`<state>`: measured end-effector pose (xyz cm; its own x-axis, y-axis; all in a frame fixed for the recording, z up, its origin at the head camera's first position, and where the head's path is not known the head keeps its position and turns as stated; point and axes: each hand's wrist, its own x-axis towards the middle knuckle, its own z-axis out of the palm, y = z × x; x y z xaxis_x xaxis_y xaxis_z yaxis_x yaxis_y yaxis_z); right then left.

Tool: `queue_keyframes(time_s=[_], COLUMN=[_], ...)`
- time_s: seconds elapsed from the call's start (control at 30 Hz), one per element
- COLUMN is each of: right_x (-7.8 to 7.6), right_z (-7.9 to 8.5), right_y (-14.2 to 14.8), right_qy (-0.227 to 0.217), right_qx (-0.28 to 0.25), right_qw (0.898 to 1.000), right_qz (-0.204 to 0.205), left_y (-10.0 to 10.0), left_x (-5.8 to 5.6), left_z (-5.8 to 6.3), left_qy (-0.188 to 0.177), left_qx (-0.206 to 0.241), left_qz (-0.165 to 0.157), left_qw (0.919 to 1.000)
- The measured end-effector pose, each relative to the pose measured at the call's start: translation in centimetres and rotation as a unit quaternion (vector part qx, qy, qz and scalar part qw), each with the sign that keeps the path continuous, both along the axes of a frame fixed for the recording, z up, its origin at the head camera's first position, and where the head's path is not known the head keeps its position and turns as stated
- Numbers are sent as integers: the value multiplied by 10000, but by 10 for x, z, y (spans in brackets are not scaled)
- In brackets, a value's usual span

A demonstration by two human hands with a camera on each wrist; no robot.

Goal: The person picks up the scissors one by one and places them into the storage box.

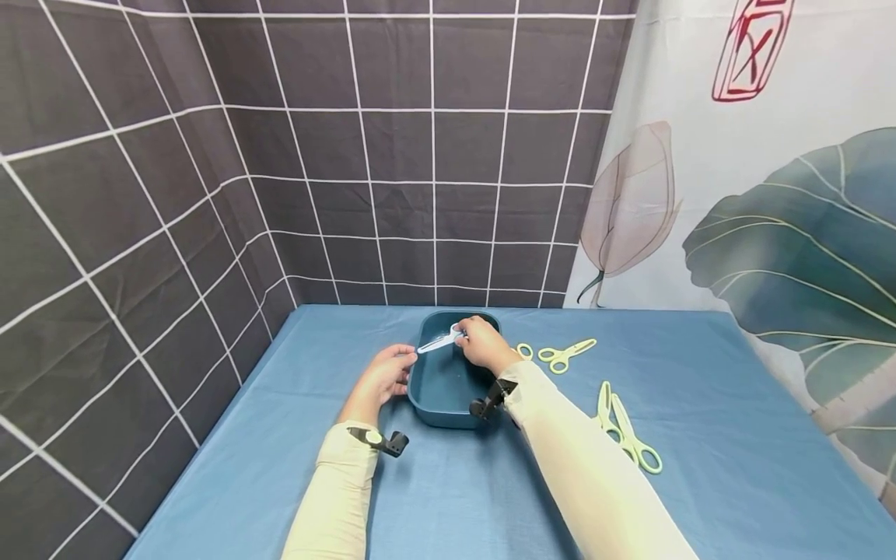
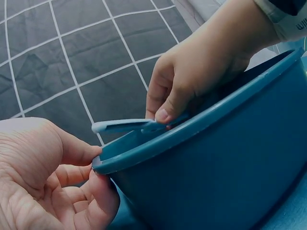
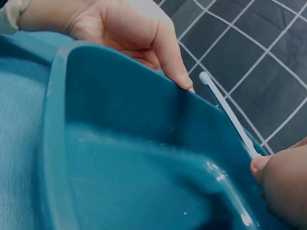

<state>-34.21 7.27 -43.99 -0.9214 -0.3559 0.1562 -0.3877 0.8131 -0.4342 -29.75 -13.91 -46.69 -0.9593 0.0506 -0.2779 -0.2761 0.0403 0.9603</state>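
Grey gridded cloth point(image 1: 469, 144) is hanging behind. Left hand point(image 1: 381, 376) is pinching one blue oblong tub point(image 1: 441, 418); over it, right hand point(image 1: 486, 344) is pinching one pale-blue pair of scissors point(image 1: 437, 343), handles partly hidden. Right of those fingers, three yellow-green scissors point(image 1: 579, 348) are lying, two partly covered.

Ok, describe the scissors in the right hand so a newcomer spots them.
On the blue-covered table sits a dark teal tub. Over it, the right hand holds the scissors. They are pale blue-white, unlike the yellow-green pairs lying right of the tub.
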Motion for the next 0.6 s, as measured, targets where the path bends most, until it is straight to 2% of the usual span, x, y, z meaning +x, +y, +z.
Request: queue_keyframes(time_s=[0.33,0.6], right_x=[-2,-1], right_z=[-4,-16], right_y=[-5,-9], right_qy=[-37,-75], right_qx=[352,711], right_qw=[9990,9957], right_qz=[268,596], left_y=[-1,0], left_x=[-1,2], left_z=[1,3], left_qy=[-2,-27], left_qx=[48,77], left_qz=[-47,-38], left_qw=[10000,10000])
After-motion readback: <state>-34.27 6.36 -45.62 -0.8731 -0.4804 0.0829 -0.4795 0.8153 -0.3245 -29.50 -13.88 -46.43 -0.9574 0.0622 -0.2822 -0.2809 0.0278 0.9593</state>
